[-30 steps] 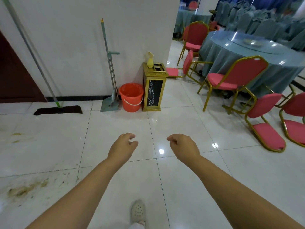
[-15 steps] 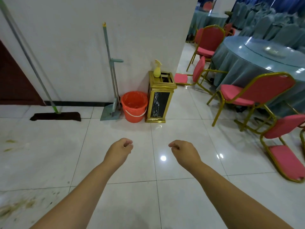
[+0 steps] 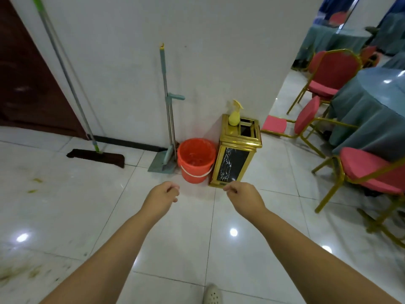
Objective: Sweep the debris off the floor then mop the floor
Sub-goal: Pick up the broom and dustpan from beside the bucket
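Tiled floor (image 3: 65,216) — debris (image 3: 19,273), bucket (image 3: 195,160)

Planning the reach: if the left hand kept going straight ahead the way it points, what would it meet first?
Probably the orange bucket, just ahead of the left hand; the dustpan sits slightly left. Depth is uncertain.

The room was evenly bright. Overhead lights glared as white spots on the glossy floor (image 3: 233,232) ahead of me. My view bowed at the edges, and the chairs (image 3: 370,172) on the right smeared, perhaps from motion. My arms threw only faint, soft shadows.
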Tool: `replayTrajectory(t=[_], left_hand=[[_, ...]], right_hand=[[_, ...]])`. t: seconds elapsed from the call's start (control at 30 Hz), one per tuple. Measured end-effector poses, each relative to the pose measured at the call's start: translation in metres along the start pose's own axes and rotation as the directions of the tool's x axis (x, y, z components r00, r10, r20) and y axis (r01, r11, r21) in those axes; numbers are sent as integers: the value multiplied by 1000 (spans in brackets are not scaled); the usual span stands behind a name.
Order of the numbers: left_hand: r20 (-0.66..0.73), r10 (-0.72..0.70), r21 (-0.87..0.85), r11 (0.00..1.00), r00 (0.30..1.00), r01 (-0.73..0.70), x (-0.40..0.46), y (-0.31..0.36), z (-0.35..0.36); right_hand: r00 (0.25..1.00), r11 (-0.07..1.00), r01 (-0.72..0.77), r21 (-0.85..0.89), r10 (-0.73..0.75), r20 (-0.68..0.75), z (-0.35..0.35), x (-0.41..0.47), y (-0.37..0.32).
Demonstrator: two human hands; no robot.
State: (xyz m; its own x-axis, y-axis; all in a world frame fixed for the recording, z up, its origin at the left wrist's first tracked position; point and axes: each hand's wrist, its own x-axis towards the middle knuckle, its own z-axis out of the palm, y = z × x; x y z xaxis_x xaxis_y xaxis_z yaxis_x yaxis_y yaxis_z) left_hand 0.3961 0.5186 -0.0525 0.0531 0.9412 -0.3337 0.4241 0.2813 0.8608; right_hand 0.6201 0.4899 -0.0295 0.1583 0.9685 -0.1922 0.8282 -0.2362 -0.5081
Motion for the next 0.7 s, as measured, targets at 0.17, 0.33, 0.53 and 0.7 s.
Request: replayTrajectory(t=[0.17, 0.33, 0.53, 0.7], left_hand=[[-73, -68, -39, 997, 995, 65, 49, 28, 24], [-138, -141, -50, 990, 980, 136, 91, 39, 29], [-181, -164, -77, 985, 970, 152, 161, 52, 19], [-200, -159, -99, 985, 967, 141, 240, 66, 0]], right_hand=[[994, 995, 75, 68, -80, 68, -34, 83, 9], [978, 987, 143, 67, -152, 144, -33, 156, 10], [973, 984, 124, 126, -146, 181, -28, 236, -6], [965, 980, 166, 107, -183, 187, -28, 316, -32]])
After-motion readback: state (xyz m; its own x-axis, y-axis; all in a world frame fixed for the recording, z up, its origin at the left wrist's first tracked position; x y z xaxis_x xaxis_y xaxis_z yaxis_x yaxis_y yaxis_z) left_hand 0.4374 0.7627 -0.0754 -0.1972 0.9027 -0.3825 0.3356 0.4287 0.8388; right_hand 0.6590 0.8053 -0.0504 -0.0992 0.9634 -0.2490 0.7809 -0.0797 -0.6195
